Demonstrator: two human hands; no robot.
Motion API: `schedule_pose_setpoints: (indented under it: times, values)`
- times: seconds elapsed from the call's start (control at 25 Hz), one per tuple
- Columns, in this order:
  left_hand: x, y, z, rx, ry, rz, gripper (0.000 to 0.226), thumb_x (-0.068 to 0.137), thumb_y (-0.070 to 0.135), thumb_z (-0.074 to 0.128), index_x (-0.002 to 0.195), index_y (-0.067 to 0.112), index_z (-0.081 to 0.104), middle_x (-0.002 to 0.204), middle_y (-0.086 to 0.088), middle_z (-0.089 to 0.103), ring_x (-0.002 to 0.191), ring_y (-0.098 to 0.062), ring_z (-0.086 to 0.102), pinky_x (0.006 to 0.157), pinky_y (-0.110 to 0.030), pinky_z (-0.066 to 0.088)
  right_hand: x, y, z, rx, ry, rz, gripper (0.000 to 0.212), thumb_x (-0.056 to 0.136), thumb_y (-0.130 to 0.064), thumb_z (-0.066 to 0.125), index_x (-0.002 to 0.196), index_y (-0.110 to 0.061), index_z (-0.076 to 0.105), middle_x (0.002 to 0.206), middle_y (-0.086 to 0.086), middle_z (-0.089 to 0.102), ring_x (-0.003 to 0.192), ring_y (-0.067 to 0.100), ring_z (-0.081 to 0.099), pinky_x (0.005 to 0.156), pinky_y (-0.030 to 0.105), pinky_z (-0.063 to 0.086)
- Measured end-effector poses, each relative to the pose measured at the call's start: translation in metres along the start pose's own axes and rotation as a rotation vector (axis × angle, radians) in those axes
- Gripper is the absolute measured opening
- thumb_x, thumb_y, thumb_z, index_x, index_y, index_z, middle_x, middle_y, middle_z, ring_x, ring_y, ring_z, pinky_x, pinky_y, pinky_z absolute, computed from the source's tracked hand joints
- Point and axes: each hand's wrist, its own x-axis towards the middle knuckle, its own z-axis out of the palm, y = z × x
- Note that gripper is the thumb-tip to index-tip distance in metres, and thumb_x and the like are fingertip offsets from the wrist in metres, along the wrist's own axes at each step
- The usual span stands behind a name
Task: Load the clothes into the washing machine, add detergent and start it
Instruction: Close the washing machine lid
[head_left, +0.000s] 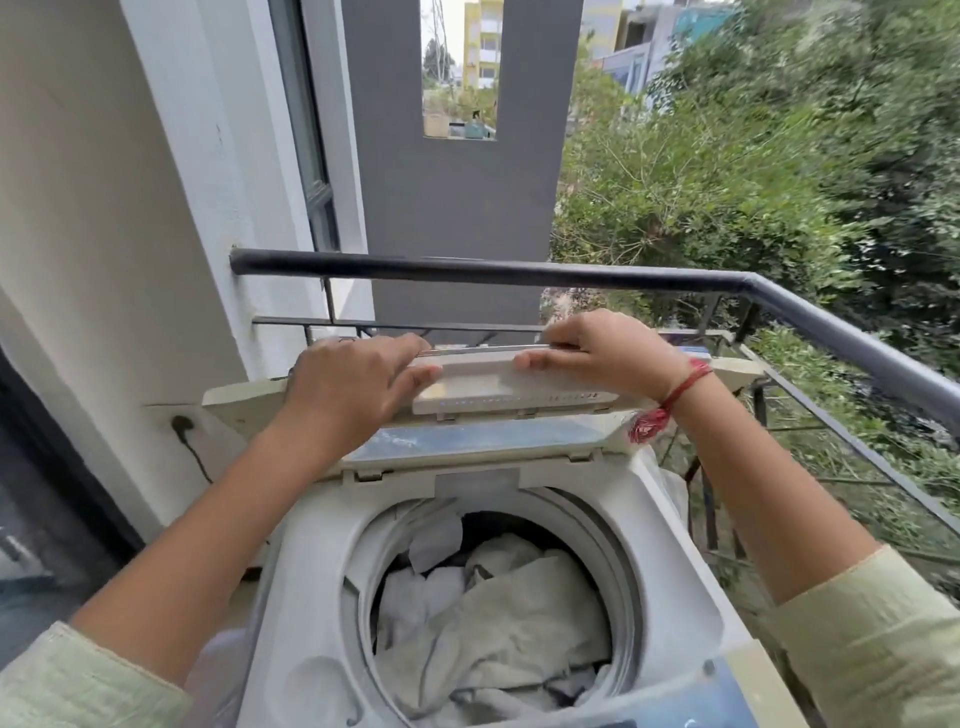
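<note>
Head view: white top-loading washing machine (311, 545) on a balcony, drum open. Pale white and cream clothes (493, 613) sit loosely heaped inside the drum. Cream folding plastic lid with glass panel (519, 387) stands folded up at the back. Left hand (358, 382) grasps the lid's top edge near its left end, fingers over the top, thumb on the front face. Right hand (605, 353) grasps the same edge further right, same way. Red thread band (680, 384) on the right wrist. Dark metal railing (519, 273) runs just behind.

Judgement: loading looks done. No detergent in sight, so can't tell if it's been added. The lid looks rigid and light but is hinged mid-panel, so it can unfold and drop fast. Hold the top edge with 2 hands, fingers out of the fold. Clothes are soft and limp.
</note>
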Motion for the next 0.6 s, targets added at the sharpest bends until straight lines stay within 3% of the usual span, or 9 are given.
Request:
schedule_pose_setpoints:
  times: [0.12,0.24,0.32,0.44,0.6]
  values:
    - [-0.045,0.018,0.002,0.013,0.024,0.054,0.058,0.091,0.060,0.020,0.096,0.023,0.066,0.069,0.002,0.068,0.056,-0.027,0.063,0.049,-0.029,0.044,-0.040,-0.016,0.010,0.086,-0.141,-0.040,0.067,0.079,-0.073,0.039,0.074,-0.009,0.053,0.062,0.003,0.052,0.054,0.016,0.045,0.053,0.033,0.035]
    - [-0.098,0.043,0.009,-0.034,0.017,0.099,0.060,0.095,0.056,0.019,0.098,0.022,0.069,0.081,0.003,0.072,0.062,-0.022,0.067,0.048,-0.027,0.048,-0.093,-0.032,0.039,0.078,-0.178,-0.043,0.064,0.077,-0.079,0.037,0.075,-0.017,0.050,0.061,-0.002,0.049,0.057,0.017,0.046,0.056,0.035,0.036]
    - [-0.132,0.059,0.018,-0.040,-0.026,0.112,0.059,0.097,0.053,0.020,0.101,0.021,0.069,0.095,0.005,0.072,0.074,-0.018,0.070,0.058,-0.027,0.052,-0.125,-0.040,0.060,0.055,-0.213,-0.037,0.062,0.074,-0.083,0.030,0.078,-0.023,0.046,0.069,-0.003,0.053,0.063,0.018,0.049,0.058,0.035,0.039]
    - [-0.176,0.080,0.034,-0.086,-0.167,0.061,0.046,0.090,0.054,0.031,0.103,0.022,0.062,0.111,0.004,0.068,0.096,-0.018,0.067,0.086,-0.040,0.050,-0.158,-0.049,0.092,0.053,-0.309,-0.004,0.064,0.069,-0.084,0.024,0.084,-0.024,0.044,0.078,-0.005,0.056,0.070,0.018,0.049,0.060,0.032,0.036]
    - [-0.216,0.104,0.051,-0.124,-0.431,-0.069,0.046,0.086,0.063,0.028,0.097,0.027,0.055,0.118,0.005,0.063,0.108,-0.019,0.063,0.091,-0.051,0.045,-0.192,-0.063,0.136,0.047,-0.379,0.011,0.043,0.085,-0.066,0.044,0.084,-0.023,0.042,0.091,-0.001,0.061,0.085,0.020,0.055,0.066,0.028,0.030]
